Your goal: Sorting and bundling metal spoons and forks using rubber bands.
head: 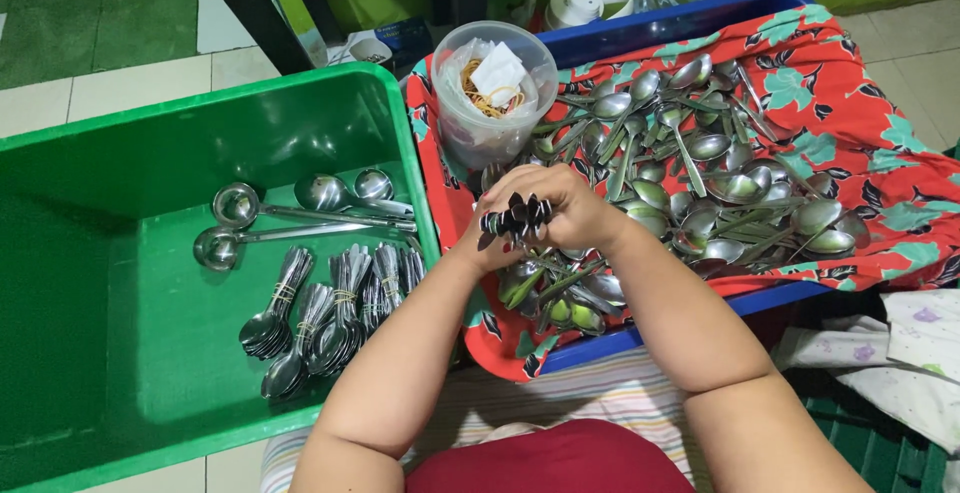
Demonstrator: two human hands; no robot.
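Spoons (515, 218) sit bunched in both my hands, handles fanned toward the camera, held just above the near edge of the loose pile (700, 183) on the red flowered cloth (860, 123). From the head view my left hand (490, 243) is closed under the bunch and my right hand (565, 208) is closed over the top of it, fingers (545, 185) curled round the handles, so both are gripping the same stack.

To do this well I judge the bowls should nest one inside another and the handle ends line up before anything goes round them; a loose fan like this one would slip apart. I would keep the left grip firm near the necks and let the right square the ends.

The clear tub (495, 83) with rubber bands (485, 101) stands just beyond my hands, touching the cloth's far left corner. The green bin (120, 163) on my left holds banded bundles (330, 318) and three ladles (300, 215), well apart from the bunch
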